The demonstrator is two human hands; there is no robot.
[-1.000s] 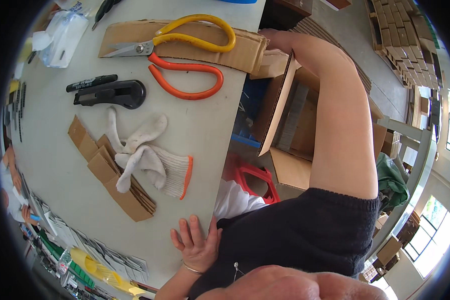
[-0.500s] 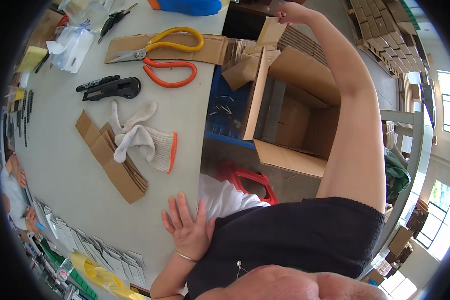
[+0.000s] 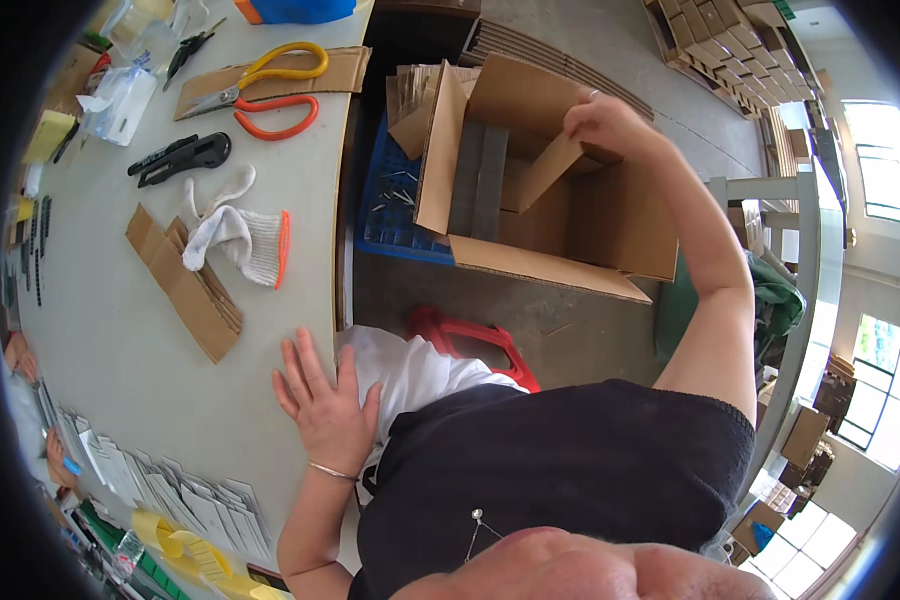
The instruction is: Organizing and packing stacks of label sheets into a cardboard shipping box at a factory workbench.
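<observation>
Head view: right hand [image 3: 610, 122] reaches out over the open cardboard box [image 3: 570, 215] on the floor beside the table, fingers curled shut, pinching the top edge of a cardboard insert [image 3: 545, 170] standing tilted inside the box; the insert runs down and left from the fingertips. Left hand [image 3: 322, 405] lies flat at the table [image 3: 120, 340] edge, fingers spread wide, palm down, holding nothing, well apart from the box. On the table: white work gloves [image 3: 240, 235] just beside a stack of folded cardboard strips [image 3: 185, 285], black utility knife [image 3: 182, 158], orange scissors [image 3: 275, 105] touching yellow scissors [image 3: 255, 75]. Blue crate [image 3: 395, 215] sits left of the box, red stool [image 3: 470, 340] below it.
</observation>
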